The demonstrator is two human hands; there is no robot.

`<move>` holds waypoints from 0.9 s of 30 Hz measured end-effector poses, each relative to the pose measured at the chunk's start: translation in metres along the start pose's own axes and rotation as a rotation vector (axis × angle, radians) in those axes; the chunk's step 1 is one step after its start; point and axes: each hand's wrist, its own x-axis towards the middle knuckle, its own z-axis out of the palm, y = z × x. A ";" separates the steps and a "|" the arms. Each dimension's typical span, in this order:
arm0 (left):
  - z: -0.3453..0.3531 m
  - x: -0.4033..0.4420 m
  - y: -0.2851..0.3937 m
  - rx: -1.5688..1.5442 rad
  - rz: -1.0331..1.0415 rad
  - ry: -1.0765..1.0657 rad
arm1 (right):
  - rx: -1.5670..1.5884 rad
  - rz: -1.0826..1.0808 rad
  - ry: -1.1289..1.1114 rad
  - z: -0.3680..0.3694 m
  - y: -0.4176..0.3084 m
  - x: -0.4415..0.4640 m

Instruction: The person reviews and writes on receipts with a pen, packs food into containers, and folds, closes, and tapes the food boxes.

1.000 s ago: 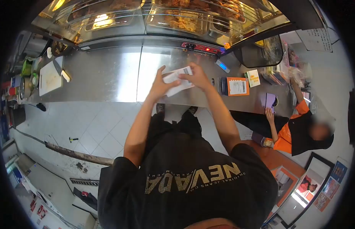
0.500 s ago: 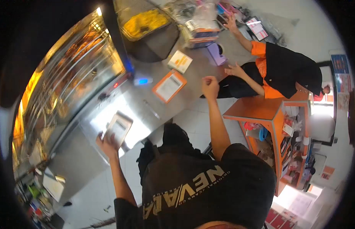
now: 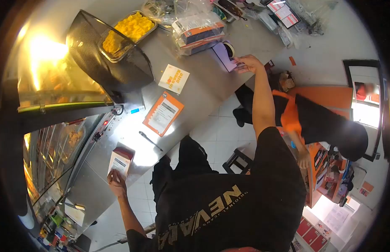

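Note:
On the metal counter at lower left, my left hand has its fingertips closed on the near end of a small box with a printed white label. My right arm reaches out to the upper right. There my right hand has its fingers bent together at the front end of a purple tape dispenser, which carries a roll of tape. What those fingertips pinch is too small to make out. Between my hands lie an orange box with a white label, a white printed box and a black pen.
A tray of yellow food stands behind a dark mesh cover. Plastic-wrapped orange boxes sit near the dispenser. A heated display case borders the counter at left. A co-worker in black and orange bends at right beside an orange shelf.
My right hand has moved away and up to the tape dispenser. The labelled box in my left hand now rests lower on the counter. The co-worker has turned from the counter and bent down.

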 end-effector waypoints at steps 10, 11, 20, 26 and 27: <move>-0.005 -0.006 0.001 -0.015 0.017 -0.119 | -0.352 -0.527 0.541 0.023 0.128 0.014; 0.000 -0.014 -0.012 0.004 0.041 -0.140 | -0.497 -0.544 0.668 0.022 0.142 0.023; -0.003 -0.034 -0.022 -0.195 0.226 -0.014 | 0.066 -0.795 -0.011 0.301 0.134 -0.138; 0.012 -0.048 -0.029 -0.320 0.212 0.072 | 0.023 -0.592 -0.370 0.671 0.138 -0.203; 0.012 -0.047 -0.029 -0.314 0.205 0.077 | -0.057 -0.510 -0.331 0.701 0.133 -0.208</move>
